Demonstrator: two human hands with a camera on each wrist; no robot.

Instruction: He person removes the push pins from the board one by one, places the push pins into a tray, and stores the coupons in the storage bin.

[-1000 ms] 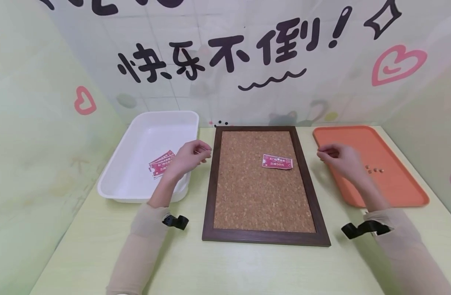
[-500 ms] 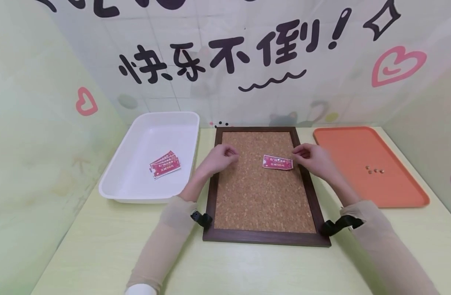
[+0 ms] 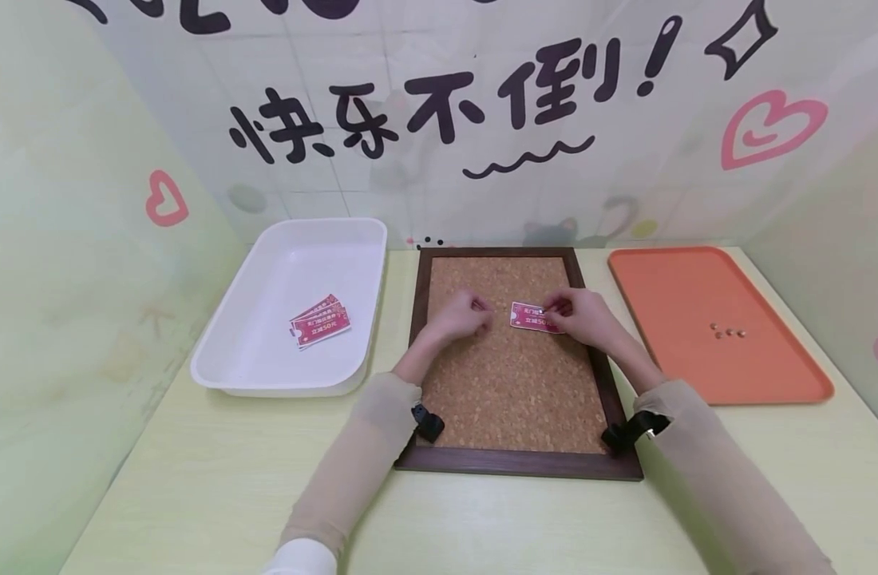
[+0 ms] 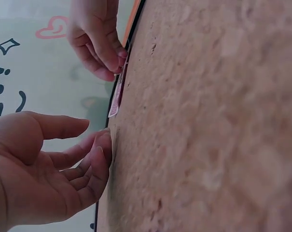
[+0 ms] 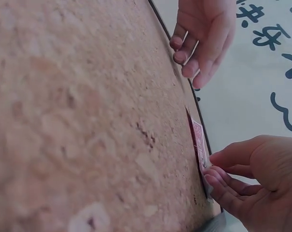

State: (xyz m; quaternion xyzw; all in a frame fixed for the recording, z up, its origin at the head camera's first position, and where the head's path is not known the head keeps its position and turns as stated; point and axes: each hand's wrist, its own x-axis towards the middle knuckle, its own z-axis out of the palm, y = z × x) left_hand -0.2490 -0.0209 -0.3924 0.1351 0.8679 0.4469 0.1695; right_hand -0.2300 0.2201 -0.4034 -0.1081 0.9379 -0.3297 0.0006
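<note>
A red-and-white paper coupon (image 3: 527, 316) lies against the cork board (image 3: 511, 391), in its upper right part. My right hand (image 3: 581, 316) covers the coupon's right end. In the right wrist view, its thumb and fingertips pinch a small pale thumbtack (image 5: 206, 164) at the coupon's face. Left of the coupon, my left hand (image 3: 462, 315) hovers low over the cork. Its fingers are loosely bent with the thumb apart, and nothing is between them, as the left wrist view shows.
To the left stands a white tub (image 3: 223, 351) holding a fanned stack of similar coupons (image 3: 321, 323). An orange tray (image 3: 762, 375) at the right carries several small metal tacks (image 3: 729, 332). A dark wooden frame (image 3: 518, 461) borders the cork, and a printed wall rises behind.
Both hands have come inward over the board, the left from beside the white tub, the right from over the orange tray's edge. The right hand has reached the thumbtack on the coupon.
</note>
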